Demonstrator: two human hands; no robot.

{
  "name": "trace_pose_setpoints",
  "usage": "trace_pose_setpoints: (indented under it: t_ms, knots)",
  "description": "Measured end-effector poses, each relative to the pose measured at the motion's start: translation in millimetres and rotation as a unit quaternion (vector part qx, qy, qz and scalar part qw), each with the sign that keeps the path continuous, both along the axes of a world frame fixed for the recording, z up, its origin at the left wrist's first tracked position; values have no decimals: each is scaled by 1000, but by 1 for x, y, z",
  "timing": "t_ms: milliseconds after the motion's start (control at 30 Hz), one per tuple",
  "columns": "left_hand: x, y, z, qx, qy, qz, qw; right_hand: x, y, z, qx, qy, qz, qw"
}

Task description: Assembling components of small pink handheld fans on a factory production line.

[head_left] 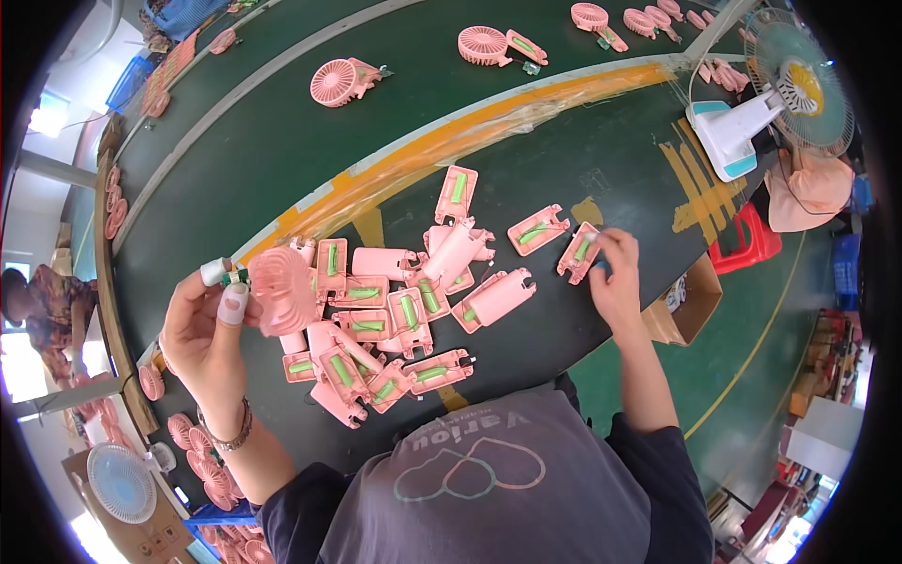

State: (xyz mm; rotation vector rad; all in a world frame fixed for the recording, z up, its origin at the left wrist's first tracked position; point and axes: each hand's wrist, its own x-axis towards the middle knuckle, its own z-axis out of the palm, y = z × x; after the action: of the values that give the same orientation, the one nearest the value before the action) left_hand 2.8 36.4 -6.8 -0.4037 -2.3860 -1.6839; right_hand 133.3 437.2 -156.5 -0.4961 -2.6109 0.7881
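My left hand point(209, 343), with white coverings on the thumb and a fingertip, pinches a small green circuit board point(235, 277) attached to a pink fan head point(285, 289). The fan head is held up above the left end of a pile of pink handle shells point(404, 315). Many of those shells lie open side up, showing a green battery point(364, 325) inside; others lie face down. At the pile's right, my right hand point(615, 282) has its thumb and fingers at the edge of a single pink handle shell point(576, 254) with a green battery in it.
Beyond an orange-taped ledge point(451, 136), pink fans point(335, 83) lie on a green conveyor. A white desk fan point(738, 136) stands at the right, near a red stool point(747, 240) and a cardboard box point(691, 301). More pink fan heads point(202, 461) are stacked at the left. Another person point(56, 315) is at far left.
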Motion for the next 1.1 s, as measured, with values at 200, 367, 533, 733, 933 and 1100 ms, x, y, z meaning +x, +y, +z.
trace_pose_setpoints:
  t_ms: [200, 367, 533, 733, 933, 1100]
  knots:
    - [0, 2, 2, 19, -4, -34, 999, 5, -10, 2, 8, -26, 164, 986]
    - [14, 11, 5, 26, -18, -29, 999, -2, -15, 6, -235, -20, 196, 952]
    - [46, 43, 12, 47, 2, -105, 993, 2, -65, 62, -487, 46, 182, 853]
    - [50, 83, 10, -75, 10, -213, 974, 0, -113, 120, -528, 32, 254, 810]
    - [50, 88, 2, -76, 35, -225, 971, -14, -127, 138, -411, 16, 257, 875]
    - [52, 89, 7, -57, -5, -226, 972, -21, -127, 135, -422, 43, 268, 865]
